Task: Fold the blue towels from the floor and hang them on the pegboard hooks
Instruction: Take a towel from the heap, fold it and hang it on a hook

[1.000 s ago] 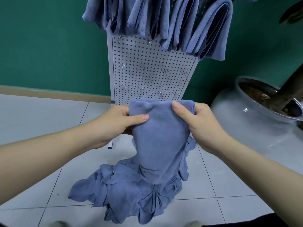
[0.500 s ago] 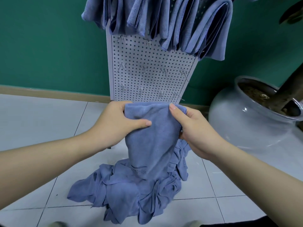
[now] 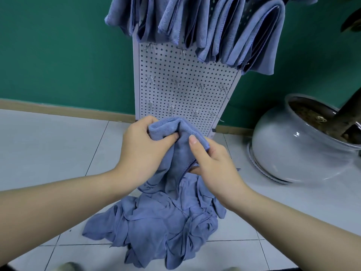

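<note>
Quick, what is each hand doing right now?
Left hand: closed, holding the blue towel.
Right hand: closed, holding the same towel.

The pile of towels (image 3: 156, 227) lies on the floor (image 3: 48, 153), near us. The pegboard (image 3: 181, 90) stands behind it, against the wall (image 3: 58, 51). More towels (image 3: 214, 26) hang on its top. A pot (image 3: 289, 145) sits to the right.

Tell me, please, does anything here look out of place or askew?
Yes: the grey plant pot at right leans toward the pegboard instead of standing upright. A crumpled pile of towels lies on the floor, awaiting folding.
</note>
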{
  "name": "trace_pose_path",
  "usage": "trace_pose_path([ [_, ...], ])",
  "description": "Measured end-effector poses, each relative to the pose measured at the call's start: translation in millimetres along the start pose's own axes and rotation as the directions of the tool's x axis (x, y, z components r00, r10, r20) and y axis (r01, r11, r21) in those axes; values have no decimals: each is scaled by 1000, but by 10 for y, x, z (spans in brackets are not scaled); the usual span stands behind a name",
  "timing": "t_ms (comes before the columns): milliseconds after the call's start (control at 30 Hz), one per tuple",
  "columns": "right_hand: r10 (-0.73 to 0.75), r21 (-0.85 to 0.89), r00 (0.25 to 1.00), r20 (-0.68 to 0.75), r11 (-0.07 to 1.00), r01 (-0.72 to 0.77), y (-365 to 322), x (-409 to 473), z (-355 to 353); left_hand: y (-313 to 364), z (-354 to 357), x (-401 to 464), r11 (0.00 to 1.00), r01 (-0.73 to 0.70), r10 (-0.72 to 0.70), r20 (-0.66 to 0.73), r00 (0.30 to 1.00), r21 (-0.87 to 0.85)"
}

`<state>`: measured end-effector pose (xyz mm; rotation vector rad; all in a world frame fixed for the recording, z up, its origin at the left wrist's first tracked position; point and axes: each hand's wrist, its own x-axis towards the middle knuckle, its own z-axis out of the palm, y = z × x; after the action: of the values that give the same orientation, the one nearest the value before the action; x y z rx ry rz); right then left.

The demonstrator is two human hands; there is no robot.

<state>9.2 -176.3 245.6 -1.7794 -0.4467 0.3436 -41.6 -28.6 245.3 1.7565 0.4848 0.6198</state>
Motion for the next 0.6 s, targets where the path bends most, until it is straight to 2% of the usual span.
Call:
trace_pose_path([
  [200,23,59,999,-33,998,-21,-15,37,-17,74,42,-168,993,-114,116,94,989,-28],
  [333,-29,36,997,-69,999,31,-52,82,-81,113,59,-275,976,-220,218,155,963,-10],
  [433,-84,0,992,-98,996,84,-95,72,-106,129,68,-324,962,-262,273,203,940,-81],
  [600,-118,-57,991,-59,992,115,-157,38,-135,29,76,-306,922,-385,376,282,883,-25],
])
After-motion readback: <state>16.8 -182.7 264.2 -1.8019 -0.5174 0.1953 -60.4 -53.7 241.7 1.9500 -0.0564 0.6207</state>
